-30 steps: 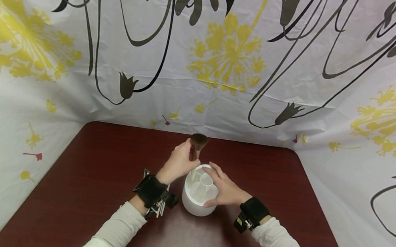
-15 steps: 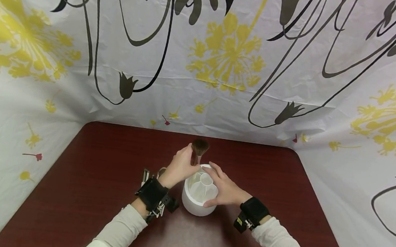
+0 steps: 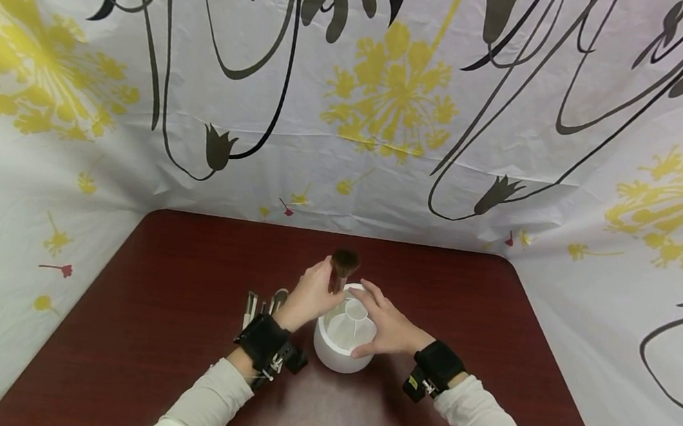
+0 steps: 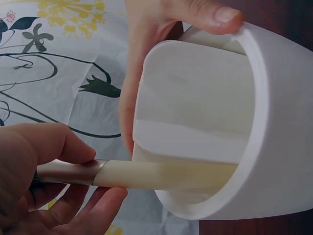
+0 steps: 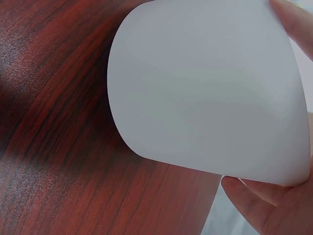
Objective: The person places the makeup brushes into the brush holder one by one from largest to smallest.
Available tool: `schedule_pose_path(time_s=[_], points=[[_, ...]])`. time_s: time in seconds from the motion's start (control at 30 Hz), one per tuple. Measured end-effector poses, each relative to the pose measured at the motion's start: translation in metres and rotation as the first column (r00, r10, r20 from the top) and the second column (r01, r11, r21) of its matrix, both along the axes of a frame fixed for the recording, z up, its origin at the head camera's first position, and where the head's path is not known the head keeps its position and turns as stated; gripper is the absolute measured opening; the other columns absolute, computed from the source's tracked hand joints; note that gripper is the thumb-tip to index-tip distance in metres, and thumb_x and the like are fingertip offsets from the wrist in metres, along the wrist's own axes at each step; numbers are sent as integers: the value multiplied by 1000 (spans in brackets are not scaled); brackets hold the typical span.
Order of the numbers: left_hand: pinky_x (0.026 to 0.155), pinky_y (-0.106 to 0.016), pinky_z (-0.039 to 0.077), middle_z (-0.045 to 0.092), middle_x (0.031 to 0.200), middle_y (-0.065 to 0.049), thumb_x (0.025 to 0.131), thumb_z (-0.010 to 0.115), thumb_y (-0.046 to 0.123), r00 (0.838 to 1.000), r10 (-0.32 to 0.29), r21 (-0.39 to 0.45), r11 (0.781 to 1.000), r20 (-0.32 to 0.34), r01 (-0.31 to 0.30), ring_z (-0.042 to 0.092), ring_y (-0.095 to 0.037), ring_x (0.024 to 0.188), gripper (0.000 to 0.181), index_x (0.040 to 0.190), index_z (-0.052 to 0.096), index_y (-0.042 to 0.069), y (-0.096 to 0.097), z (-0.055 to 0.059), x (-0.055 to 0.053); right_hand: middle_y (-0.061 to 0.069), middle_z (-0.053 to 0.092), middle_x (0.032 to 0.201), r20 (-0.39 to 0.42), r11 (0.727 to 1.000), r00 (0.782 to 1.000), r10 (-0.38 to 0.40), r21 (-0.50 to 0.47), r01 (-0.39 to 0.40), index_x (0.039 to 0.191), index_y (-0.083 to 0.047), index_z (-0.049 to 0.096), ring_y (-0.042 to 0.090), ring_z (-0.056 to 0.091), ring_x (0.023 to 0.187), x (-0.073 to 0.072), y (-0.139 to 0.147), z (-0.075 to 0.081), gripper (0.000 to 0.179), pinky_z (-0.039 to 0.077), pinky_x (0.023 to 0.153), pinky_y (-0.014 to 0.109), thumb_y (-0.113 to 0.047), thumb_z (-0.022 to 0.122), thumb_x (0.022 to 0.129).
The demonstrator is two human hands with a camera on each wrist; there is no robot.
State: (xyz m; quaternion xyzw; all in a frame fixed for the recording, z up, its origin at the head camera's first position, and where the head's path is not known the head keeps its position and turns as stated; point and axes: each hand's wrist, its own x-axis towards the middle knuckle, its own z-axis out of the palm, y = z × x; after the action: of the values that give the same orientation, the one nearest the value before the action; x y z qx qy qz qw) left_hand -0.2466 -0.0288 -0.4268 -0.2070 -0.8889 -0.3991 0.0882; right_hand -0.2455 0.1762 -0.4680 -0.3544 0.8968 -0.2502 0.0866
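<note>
My left hand (image 3: 315, 295) pinches a makeup brush (image 3: 345, 263) near its metal collar, bristles up. In the left wrist view, the brush's cream handle (image 4: 146, 175) reaches past the rim into an outer compartment of a white round brush holder (image 4: 288, 122); its lower end is hidden. The holder has dividers around a central ring and stands on the table. My right hand (image 3: 395, 327) grips the holder's right side, thumb and fingers spread around its rim. In the right wrist view, the holder's smooth wall (image 5: 205, 93) fills the middle, with fingertips (image 5: 249, 200) against it.
Several more brushes (image 3: 250, 306) lie on the table to the left of the holder, partly hidden behind my left wrist. The dark red wooden table (image 3: 186, 259) ends at a patterned white cloth (image 3: 381, 196) at the back and sides.
My left hand has lowered the makeup brush deeper into the holder, shifting slightly right. More of the brushes lying on the left now shows. The right hand and holder have stayed still.
</note>
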Motion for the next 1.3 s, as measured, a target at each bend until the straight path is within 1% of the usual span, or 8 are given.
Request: schedule_pose_path(time_s=[0.17, 0.27, 0.4, 0.6, 0.77, 1.0, 1.17, 1.3], points=[[56, -24, 45, 51, 79, -5, 73, 68, 6, 1000, 4, -11, 1000, 5, -4, 54, -17, 69, 30, 95, 48, 4, 1, -4, 1, 17, 8, 148, 0, 1000, 1000, 4, -2, -4, 143, -15, 21, 40, 30, 126, 0, 0, 0, 107, 38, 89, 54, -50, 78, 60], [56, -22, 44, 50, 79, -4, 72, 68, 5, 1000, 0, -9, 1000, 9, 0, 52, -14, 69, 31, 96, 48, 5, 1, -6, 2, 17, 8, 148, 0, 1000, 1000, 4, 0, -4, 143, -16, 21, 39, 28, 127, 0, 0, 0, 107, 38, 90, 54, -50, 78, 60], [58, -23, 45, 51, 82, -5, 72, 68, 5, 1000, 1, -9, 1000, 5, -1, 53, -16, 71, 34, 100, 49, 4, 1, -9, 2, 16, 7, 148, 1, 1000, 1000, 5, 1, -5, 143, -16, 21, 39, 27, 128, 0, 0, -1, 106, 38, 90, 54, -50, 78, 60], [57, -23, 45, 55, 88, -8, 73, 68, 6, 1000, -5, -4, 1000, 7, 5, 54, -17, 71, 38, 106, 50, 2, 1, -14, 2, 18, 6, 148, 5, 1000, 1000, 14, 2, -14, 144, -17, 19, 40, 27, 128, -1, 1, -1, 106, 38, 89, 54, -52, 76, 62], [58, -23, 46, 55, 88, -8, 73, 68, 6, 1000, -11, 9, 1000, -4, 11, 56, -17, 73, 37, 105, 51, 3, 0, -16, 2, 18, 6, 148, 6, 1000, 1000, 16, 4, -16, 144, -18, 19, 39, 28, 127, -1, 1, -2, 106, 38, 89, 53, -53, 76, 61], [56, -22, 45, 54, 84, -6, 73, 66, 7, 1000, -12, -7, 1000, 26, 12, 56, -16, 72, 34, 104, 51, 4, 0, -18, 4, 16, 6, 148, 6, 1000, 1000, 14, -1, -14, 144, -18, 19, 40, 29, 127, -2, 1, -4, 106, 38, 89, 54, -53, 76, 61], [55, -20, 44, 53, 82, -6, 74, 66, 7, 1000, -20, -13, 1000, -4, 20, 56, -15, 71, 31, 101, 51, 5, 0, -21, 5, 14, 6, 149, -5, 1000, 1000, 8, 2, -8, 144, -18, 20, 39, 28, 127, -2, 1, -5, 107, 38, 89, 53, -54, 76, 60], [55, -21, 45, 53, 81, -6, 74, 66, 6, 999, -39, 8, 999, -37, 40, 56, -16, 70, 31, 101, 52, 4, -1, -23, 5, 14, 6, 149, -8, 1000, 1000, 7, -2, -7, 144, -19, 20, 39, 27, 128, -2, 2, -5, 107, 38, 89, 53, -53, 77, 60]])
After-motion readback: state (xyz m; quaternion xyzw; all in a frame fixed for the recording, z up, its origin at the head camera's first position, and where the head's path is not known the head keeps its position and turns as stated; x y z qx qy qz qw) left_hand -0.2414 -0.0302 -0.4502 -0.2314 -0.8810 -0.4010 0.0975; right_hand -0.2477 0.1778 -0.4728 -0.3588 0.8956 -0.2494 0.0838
